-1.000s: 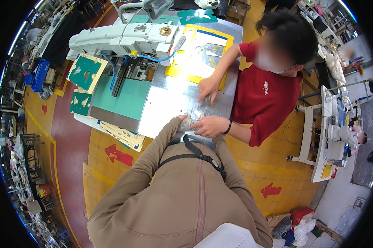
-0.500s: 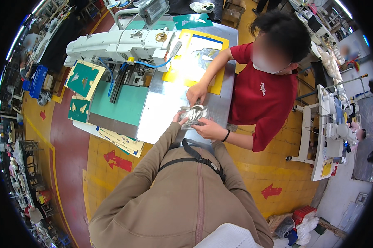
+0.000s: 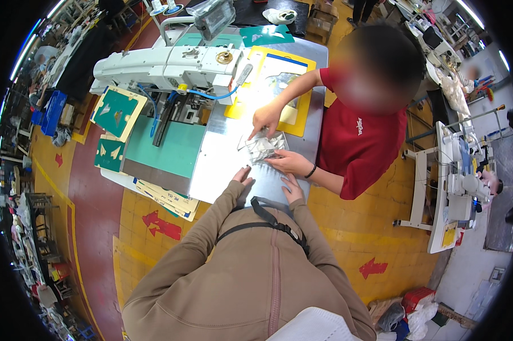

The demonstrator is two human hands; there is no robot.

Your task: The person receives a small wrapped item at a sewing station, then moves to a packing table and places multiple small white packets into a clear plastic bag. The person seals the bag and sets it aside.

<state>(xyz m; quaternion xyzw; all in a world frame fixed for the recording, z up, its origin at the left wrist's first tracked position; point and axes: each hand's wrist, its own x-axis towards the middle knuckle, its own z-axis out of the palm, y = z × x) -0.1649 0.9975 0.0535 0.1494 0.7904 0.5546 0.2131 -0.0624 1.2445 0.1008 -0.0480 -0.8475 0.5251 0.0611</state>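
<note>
A clear plastic bag [image 3: 261, 151] with several whitish pieces in it lies over the metal tabletop [image 3: 211, 165]. The co-worker in the red shirt grips its near right side with one hand [image 3: 291, 163]. Their other hand [image 3: 267, 118] is at the bag's far edge, fingers pointing down. My left hand [image 3: 243, 175] rests on the tabletop just nearer than the bag, fingers stretched and nothing in them. Close to the table's near edge is my right hand [image 3: 292, 189], also with fingers extended and holding nothing. Neither of my hands touches the bag.
A white sewing machine [image 3: 165, 68] stands at the far left of the table. Yellow template frames [image 3: 307, 96] lie beyond the co-worker's forearm. Green-and-cream templates [image 3: 119, 112] sit at the left, with a stack of cream boards [image 3: 165, 196] by the near left edge.
My left hand has let go of the bag and drawn back toward me. My right hand has come into view. The bag now lies flatter, slightly farther from me, with the co-worker's hands on it.
</note>
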